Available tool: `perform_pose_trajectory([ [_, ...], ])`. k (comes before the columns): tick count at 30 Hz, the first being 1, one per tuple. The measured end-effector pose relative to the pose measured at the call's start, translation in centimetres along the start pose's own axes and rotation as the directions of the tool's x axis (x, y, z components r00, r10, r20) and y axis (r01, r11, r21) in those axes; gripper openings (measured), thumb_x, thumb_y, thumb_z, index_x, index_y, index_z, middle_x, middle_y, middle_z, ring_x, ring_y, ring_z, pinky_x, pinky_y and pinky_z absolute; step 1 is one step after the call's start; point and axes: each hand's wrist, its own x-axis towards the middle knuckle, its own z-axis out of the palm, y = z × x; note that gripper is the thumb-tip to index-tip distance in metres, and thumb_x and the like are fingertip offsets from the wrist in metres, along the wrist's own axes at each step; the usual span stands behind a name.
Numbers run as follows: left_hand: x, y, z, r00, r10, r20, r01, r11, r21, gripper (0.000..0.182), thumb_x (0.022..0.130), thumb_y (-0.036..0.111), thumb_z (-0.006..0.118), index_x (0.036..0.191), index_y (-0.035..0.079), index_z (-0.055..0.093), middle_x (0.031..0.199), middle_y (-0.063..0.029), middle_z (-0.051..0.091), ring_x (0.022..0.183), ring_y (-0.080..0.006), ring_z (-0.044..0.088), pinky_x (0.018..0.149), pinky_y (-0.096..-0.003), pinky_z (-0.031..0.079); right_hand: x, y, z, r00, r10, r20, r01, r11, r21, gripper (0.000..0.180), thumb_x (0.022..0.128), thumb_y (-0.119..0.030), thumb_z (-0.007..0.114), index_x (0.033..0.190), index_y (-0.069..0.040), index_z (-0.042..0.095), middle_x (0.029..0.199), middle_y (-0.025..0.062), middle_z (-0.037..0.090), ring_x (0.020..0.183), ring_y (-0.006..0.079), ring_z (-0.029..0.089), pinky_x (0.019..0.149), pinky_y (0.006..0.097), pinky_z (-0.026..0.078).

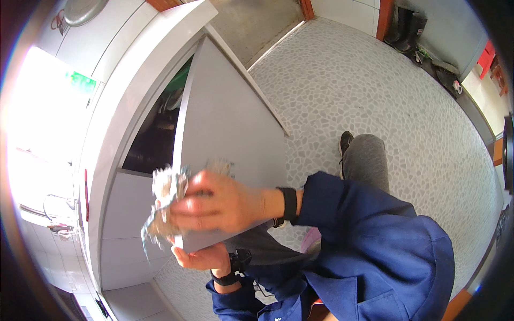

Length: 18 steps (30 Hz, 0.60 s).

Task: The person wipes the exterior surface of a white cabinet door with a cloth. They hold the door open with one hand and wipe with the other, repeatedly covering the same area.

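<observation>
A crumpled, frayed cloth (164, 200) in whitish and blue-green tones is gripped by my right hand (219, 202), which presses it around the free edge of an open grey cabinet door (233, 112). The hand and cloth are blurred. Below them, my left hand (202, 257) holds the door's lower corner, with the thumb and fingers at its edge. Both wrists wear black bands. Behind the door, the dark cabinet interior (154, 140) shows partly, with a green item and some shiny items that I cannot make out.
A white countertop (108, 104) runs along the left above the cabinets. My knee (365, 156) is beside the door, over a pebble-patterned floor (401, 96). Black rubber boots (407, 30) and other shoes (445, 74) line the wall at the upper right.
</observation>
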Motion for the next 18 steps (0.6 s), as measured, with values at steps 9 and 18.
perform_pose_trajectory([
  [9, 2.3, -0.2, 1.5, 0.942, 0.112, 0.316, -0.192, 0.953, 0.234, 0.089, 0.082, 0.065, 0.044, 0.143, 0.000, 0.037, 0.145, -0.0187, 0.042, 0.135, -0.0307, 0.039, 0.110, -0.0498, 0.034, 3.7, 15.6, -3.7, 0.972, 0.103, -0.211, -0.182, 0.897, -0.403, 0.035, 0.080, 0.004, 0.055, 0.114, -0.003, 0.062, 0.112, 0.0130, 0.057, 0.099, 0.0313, 0.055, 0.087, 0.0381, 0.045],
  [18, 1.9, 0.2, 2.4, 0.937, 0.081, 0.339, -0.198, 0.924, 0.327, 0.092, 0.082, 0.069, 0.037, 0.144, 0.001, 0.034, 0.147, -0.0203, 0.037, 0.134, -0.0369, 0.039, 0.106, -0.0524, 0.040, 0.5, 9.9, 1.0, 0.785, 0.378, -0.490, -0.427, 0.904, 0.013, 0.029, 0.084, -0.003, 0.062, 0.112, 0.001, 0.063, 0.102, 0.0154, 0.051, 0.089, 0.0285, 0.053, 0.078, 0.0357, 0.046],
])
